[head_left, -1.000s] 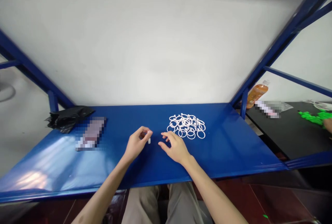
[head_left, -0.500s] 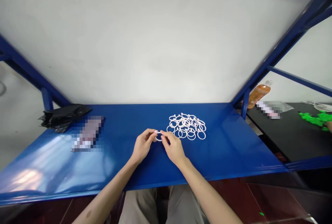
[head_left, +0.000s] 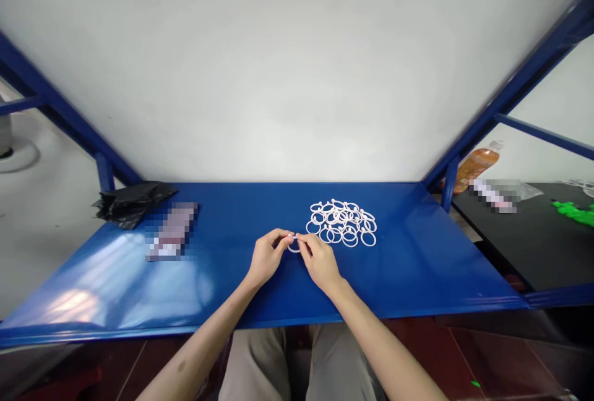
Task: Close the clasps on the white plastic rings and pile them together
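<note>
A thin white ring (head_left: 294,250) is pinched between my two hands, just above or against the blue tabletop. My left hand (head_left: 269,257) grips it at its upper left with thumb and fingertips. On the other side, my right hand (head_left: 320,260) closes its thumb and index finger on the ring's upper right. The fingertips partly hide the ring. Just right of my right hand lies a loose pile of similar white rings (head_left: 368,239), each with a small knob, many overlapping.
The blue table (head_left: 232,203) backs onto a white wall between blue metal posts. At left lie a black plastic bag (head_left: 134,200) and a blurred-out flat item (head_left: 174,231). On a black table (head_left: 505,246) at right are an orange bottle (head_left: 476,166) and green pieces (head_left: 575,211).
The camera view has shifted slightly, so the scene appears further right. My fingertips have come closer together on the ring. The pile looks the same.
</note>
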Tool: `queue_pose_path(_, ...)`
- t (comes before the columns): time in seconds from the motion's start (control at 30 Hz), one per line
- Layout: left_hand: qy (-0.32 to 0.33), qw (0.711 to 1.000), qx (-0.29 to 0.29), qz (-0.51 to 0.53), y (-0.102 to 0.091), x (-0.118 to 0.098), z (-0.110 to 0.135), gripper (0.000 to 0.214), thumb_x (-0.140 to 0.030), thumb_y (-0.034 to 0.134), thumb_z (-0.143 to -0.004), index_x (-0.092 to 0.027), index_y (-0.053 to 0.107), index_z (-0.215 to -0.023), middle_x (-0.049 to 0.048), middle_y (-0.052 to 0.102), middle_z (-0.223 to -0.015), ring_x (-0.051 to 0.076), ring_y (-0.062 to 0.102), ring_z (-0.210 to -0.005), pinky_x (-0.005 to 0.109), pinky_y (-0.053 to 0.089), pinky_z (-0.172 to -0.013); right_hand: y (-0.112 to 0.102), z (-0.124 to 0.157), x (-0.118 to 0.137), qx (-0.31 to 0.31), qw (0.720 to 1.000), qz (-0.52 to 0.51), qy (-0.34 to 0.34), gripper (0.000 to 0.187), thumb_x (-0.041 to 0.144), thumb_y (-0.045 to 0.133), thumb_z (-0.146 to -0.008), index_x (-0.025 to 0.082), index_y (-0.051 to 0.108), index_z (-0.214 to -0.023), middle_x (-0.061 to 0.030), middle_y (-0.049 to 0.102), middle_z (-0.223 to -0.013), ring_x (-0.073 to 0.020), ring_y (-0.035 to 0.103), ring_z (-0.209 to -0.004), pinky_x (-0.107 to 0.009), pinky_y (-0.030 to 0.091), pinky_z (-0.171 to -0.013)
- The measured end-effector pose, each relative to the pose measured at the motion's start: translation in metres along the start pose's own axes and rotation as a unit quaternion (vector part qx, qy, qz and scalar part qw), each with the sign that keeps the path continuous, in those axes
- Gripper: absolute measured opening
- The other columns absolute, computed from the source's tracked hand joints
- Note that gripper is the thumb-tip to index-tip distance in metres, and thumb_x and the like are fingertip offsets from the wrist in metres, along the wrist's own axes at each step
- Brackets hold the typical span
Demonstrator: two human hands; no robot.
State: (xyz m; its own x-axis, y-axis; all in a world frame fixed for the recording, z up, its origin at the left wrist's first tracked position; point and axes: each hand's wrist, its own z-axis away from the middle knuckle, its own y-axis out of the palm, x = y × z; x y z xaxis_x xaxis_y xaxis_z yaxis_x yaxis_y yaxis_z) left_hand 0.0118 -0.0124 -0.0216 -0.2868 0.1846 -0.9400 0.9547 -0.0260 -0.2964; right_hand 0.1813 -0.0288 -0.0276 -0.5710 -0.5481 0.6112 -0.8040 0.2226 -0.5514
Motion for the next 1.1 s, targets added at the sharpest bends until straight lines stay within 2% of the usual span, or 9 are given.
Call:
queue_pose_path(0.17,0.120,0.980,-0.002,-0.158,0.006,-0.002,0.001,0.030,-0.042,0.052,-0.099,-0.025,0.071,-0.115,0.0065,0.073,-0.116,0.025,0.063,-0.114,0.044,0.049,-0.105,-0.022,-0.002,-0.011,-0.091,0.990,0.106,0.017,0.022,0.025,0.051,-0.102,0.022,0.072,-0.107,-0.0082,0.069,-0.098,-0.0204,0.066,-0.092,-0.035,0.055,-0.084)
queue_pose_path(0.27,0.144,0.964,-0.012,-0.223,0.013,0.005,0.003,0.029,-0.034,0.054,-0.098,-0.023,0.068,-0.121,0.0077,0.070,-0.125,0.028,0.056,-0.127,0.049,0.044,-0.112,-0.042,-0.003,-0.028,-0.113,0.977,0.177,0.019,0.023,0.025,0.052,-0.101,0.021,0.073,-0.109,-0.0083,0.070,-0.097,-0.0227,0.062,-0.093,-0.038,0.053,-0.085)
queue_pose_path(0.37,0.145,0.954,-0.003,-0.261,0.017,0.011,0.004,0.027,-0.030,0.054,-0.097,-0.022,0.067,-0.119,0.0081,0.067,-0.130,0.029,0.052,-0.133,0.052,0.044,-0.113,-0.058,-0.005,-0.045,-0.106,0.966,0.234,0.022,0.022,0.026,0.052,-0.101,0.019,0.072,-0.107,-0.0085,0.071,-0.098,-0.0248,0.059,-0.095,-0.040,0.050,-0.088)
queue_pose_path(0.5,0.151,0.949,0.004,-0.278,0.018,0.013,0.004,0.021,-0.027,0.053,-0.097,-0.022,0.068,-0.111,0.0085,0.067,-0.129,0.029,0.054,-0.133,0.054,0.043,-0.114,-0.065,-0.011,-0.058,-0.087,0.959,0.270,0.019,0.022,0.028,0.052,-0.100,0.019,0.072,-0.100,-0.0078,0.072,-0.094,-0.0254,0.056,-0.092,-0.039,0.048,-0.087)
queue_pose_path(0.7,0.159,0.943,0.002,-0.292,0.018,0.013,0.004,0.018,-0.026,0.052,-0.097,-0.022,0.068,-0.104,0.0093,0.068,-0.129,0.030,0.056,-0.130,0.058,0.040,-0.116,-0.066,-0.010,-0.060,-0.089,0.960,0.265,0.030,0.025,0.030,0.050,-0.101,0.020,0.073,-0.102,-0.0091,0.071,-0.099,-0.0265,0.055,-0.096,-0.041,0.047,-0.090)
queue_pose_path(0.93,0.167,0.934,0.009,-0.315,0.019,0.013,0.006,0.020,-0.026,0.050,-0.097,-0.022,0.067,-0.107,0.0094,0.067,-0.131,0.029,0.056,-0.133,0.057,0.040,-0.117,-0.069,-0.004,-0.059,-0.095,0.964,0.245,0.033,0.027,0.033,0.049,-0.101,0.021,0.073,-0.104,-0.0100,0.070,-0.099,-0.0269,0.057,-0.097,-0.043,0.049,-0.090)
queue_pose_path(1.03,0.174,0.928,0.005,-0.329,0.020,0.012,0.007,0.019,-0.025,0.052,-0.096,-0.021,0.067,-0.108,0.0103,0.066,-0.132,0.031,0.055,-0.133,0.057,0.041,-0.116,-0.073,-0.010,-0.061,-0.088,0.962,0.256,0.044,0.034,0.041,0.048,-0.101,0.020,0.072,-0.114,-0.0132,0.068,-0.114,-0.0293,0.055,-0.111,-0.047,0.046,-0.101)
queue_pose_path(1.1,0.175,0.925,0.006,-0.337,0.021,0.011,0.008,0.019,-0.024,0.053,-0.095,-0.021,0.066,-0.108,0.0110,0.066,-0.133,0.031,0.055,-0.134,0.056,0.041,-0.116,-0.076,-0.020,-0.065,-0.058,0.953,0.288,0.070,0.047,0.050,0.046,-0.101,0.017,0.067,-0.127,-0.0162,0.062,-0.131,-0.0327,0.049,-0.125,-0.049,0.041,-0.108)
